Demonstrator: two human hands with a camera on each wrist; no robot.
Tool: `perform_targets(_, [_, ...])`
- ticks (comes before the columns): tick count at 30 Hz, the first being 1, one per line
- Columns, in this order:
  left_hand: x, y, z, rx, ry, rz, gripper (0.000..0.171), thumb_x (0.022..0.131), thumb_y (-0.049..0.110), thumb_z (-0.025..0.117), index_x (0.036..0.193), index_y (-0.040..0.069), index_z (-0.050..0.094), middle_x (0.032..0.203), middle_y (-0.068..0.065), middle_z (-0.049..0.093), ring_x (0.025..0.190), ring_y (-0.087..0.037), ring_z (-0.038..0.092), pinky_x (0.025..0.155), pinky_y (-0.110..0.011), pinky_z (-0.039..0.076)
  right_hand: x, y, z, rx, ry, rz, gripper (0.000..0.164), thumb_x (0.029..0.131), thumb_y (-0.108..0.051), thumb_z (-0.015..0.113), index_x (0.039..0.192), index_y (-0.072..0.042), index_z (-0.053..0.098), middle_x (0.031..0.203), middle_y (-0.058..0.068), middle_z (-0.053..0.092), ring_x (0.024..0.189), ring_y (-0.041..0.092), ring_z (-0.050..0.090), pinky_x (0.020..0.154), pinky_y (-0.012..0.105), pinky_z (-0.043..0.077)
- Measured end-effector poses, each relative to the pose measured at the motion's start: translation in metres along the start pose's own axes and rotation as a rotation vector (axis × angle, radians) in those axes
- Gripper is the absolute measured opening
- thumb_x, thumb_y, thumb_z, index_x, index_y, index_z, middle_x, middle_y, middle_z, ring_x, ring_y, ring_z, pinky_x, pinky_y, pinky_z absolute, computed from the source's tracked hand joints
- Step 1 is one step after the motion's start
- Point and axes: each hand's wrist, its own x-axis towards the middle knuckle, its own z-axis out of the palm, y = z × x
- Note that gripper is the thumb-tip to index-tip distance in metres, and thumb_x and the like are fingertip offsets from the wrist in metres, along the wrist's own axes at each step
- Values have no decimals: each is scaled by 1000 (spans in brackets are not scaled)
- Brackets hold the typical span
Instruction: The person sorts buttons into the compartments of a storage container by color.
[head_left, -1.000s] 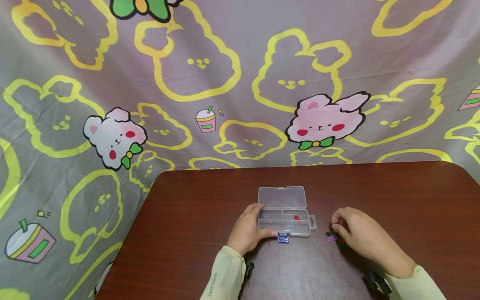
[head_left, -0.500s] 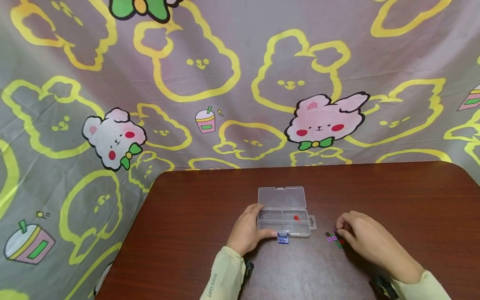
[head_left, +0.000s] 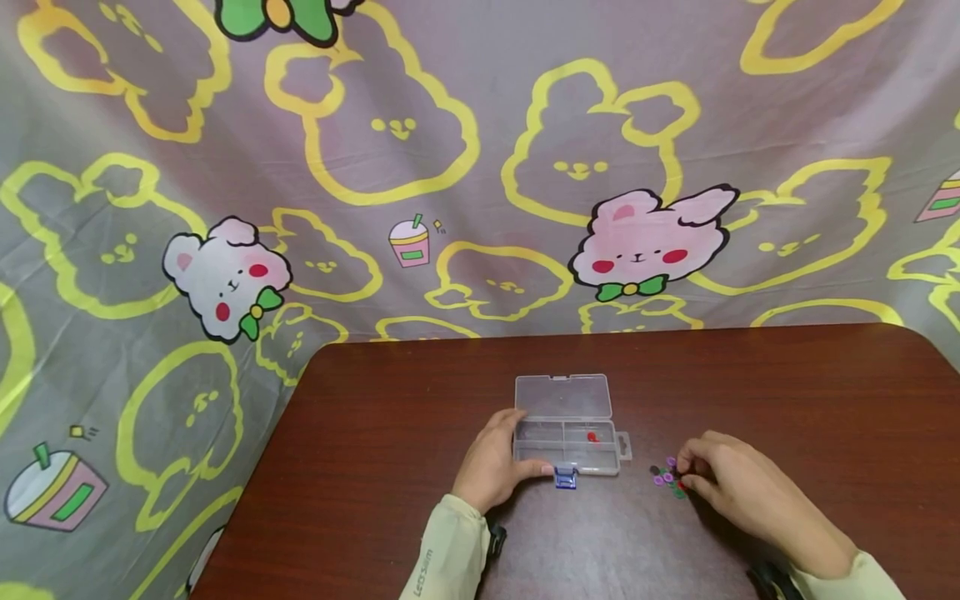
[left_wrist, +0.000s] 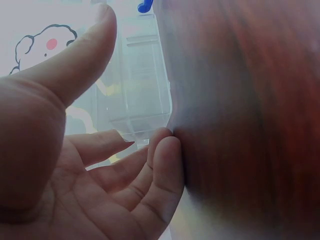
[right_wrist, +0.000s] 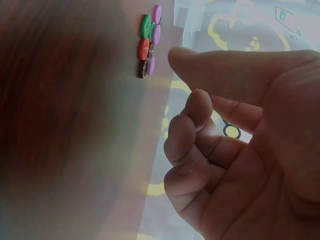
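A clear plastic compartment box (head_left: 600,457) lies with its lid (head_left: 562,396) raised at the back and a blue latch (head_left: 566,477) at its front. My left hand (head_left: 486,468) holds its left end, thumb along the front edge and fingers on the left side. Something small and red (head_left: 592,437) sits in the rear right compartment. Right of the box is a small cluster of green, purple, black and red buttons (head_left: 668,477). My right hand (head_left: 742,483) is at their right side, fingers bent. In the right wrist view, its thumb stands apart from the fingers, with nothing between, near a red button (right_wrist: 144,48).
The brown wooden table (head_left: 390,433) reaches back to a patterned cloth (head_left: 480,167) hanging behind it. A hanging tab (head_left: 624,446) juts from the box's right end, towards the buttons. Dark wrist straps show at both sleeves.
My right hand has drawn right and slightly towards me, uncovering more of the buttons; a purple one now shows at the back of the cluster. The left hand and box stay put.
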Motion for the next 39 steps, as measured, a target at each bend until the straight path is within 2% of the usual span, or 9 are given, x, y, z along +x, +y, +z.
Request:
perform_targets(7, [0,-1,1,-1,1,-1,85,77,40,88,145,5,52,148,-12,49,134,-32,49,109,-46,43,-2,4,5,-3,84,-101,37,70,-6,90,75,-27,60,75,-21,42,68,-4,41,55,23,38])
perform_targets(14, [0,-1,0,1,2,-5,86,76,41,87,145,5,52,148,-12,49,134,-31,49,109,-46,43,-3,9,7,-8,96,-133,37,69,-6,90,75,-27,60,75,-21,42,67,-4,40,55,22,37])
perform_targets(23, [0,0,1,5,-3,-14,86,76,43,87,145,6,52,148,-12,49,134,-31,49,108,-46,43,-6,8,6,3,13,-70,33,73,-8,88,77,-26,61,75,-19,43,67,-3,40,56,23,38])
perform_targets(30, [1,-1,1,4,0,-16,86,75,42,88,145,6,53,148,-11,49,134,-30,49,108,-46,43,-7,8,8,6,27,-66,33,73,-8,88,77,-26,61,74,-20,42,67,-4,39,55,22,38])
perform_targets(39, [1,-2,1,18,1,-12,86,75,45,87,145,7,53,148,-11,49,133,-30,50,108,-45,44,-5,7,8,-3,-26,-15,31,76,-11,87,78,-26,60,74,-16,43,67,-2,39,56,23,37])
